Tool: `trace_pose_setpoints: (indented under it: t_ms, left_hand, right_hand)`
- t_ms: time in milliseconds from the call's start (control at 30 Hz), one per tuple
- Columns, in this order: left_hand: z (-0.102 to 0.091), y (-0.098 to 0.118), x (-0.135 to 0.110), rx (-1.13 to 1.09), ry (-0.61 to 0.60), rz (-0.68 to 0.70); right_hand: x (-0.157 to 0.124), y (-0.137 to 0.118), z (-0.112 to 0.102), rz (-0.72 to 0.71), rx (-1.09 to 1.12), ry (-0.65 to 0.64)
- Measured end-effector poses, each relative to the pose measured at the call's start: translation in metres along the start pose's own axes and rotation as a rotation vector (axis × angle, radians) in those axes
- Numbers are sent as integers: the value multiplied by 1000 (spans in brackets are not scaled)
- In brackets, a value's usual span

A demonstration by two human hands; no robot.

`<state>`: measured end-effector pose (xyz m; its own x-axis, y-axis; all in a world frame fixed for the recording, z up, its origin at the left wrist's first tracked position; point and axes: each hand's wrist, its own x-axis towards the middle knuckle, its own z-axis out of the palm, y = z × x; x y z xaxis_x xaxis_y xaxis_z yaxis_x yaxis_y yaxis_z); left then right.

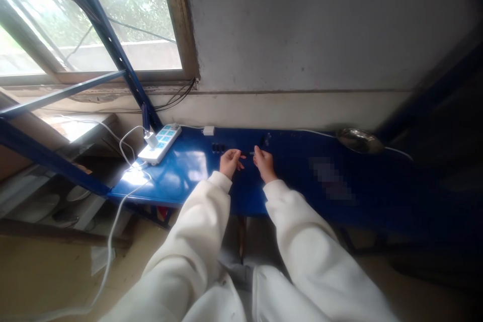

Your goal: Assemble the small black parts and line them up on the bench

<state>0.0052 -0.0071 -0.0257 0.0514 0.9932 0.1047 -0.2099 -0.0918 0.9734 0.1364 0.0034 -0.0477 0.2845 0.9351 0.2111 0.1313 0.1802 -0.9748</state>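
My left hand (229, 163) and my right hand (264, 164) are raised close together above the blue tabletop (247, 196). A small thin object (247, 153), dark with a lighter part at its right, spans the gap between their fingertips. Both hands look pinched on its ends; its kind is too small to make out. Just behind my left hand several small black pieces (218, 148) stand in a row. Beyond my right hand lie a small dark piece (261, 140) and some clear small pieces (267, 138).
A white power strip (162, 143) with a plugged-in charger (151, 139) sits at the left, its cable (113, 231) hanging over the edge. A white adapter (209, 131) lies at the back. A shiny metal dish (359, 140) stands back right. Blue frame posts (113, 45) rise at left.
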Motion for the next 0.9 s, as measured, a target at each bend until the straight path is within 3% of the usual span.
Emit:
trace_pose_setpoints:
  t_ms: [133, 233, 367, 600, 900]
  left_hand:
    - [-3, -5, 5, -7, 135, 12]
    - [-4, -6, 6, 21, 114, -1]
    - [-3, -7, 4, 74, 44, 4]
    - [-4, -7, 5, 92, 78, 59]
    - [-5, -11, 6, 128, 90, 105]
  right_hand:
    - [0, -1, -2, 40, 57, 125]
    - [-1, -6, -5, -7, 40, 137]
    - [-3, -10, -4, -97, -10, -18]
    - [-3, -3, 1, -109, -16, -273]
    - [-3, -6, -1, -161, -51, -385]
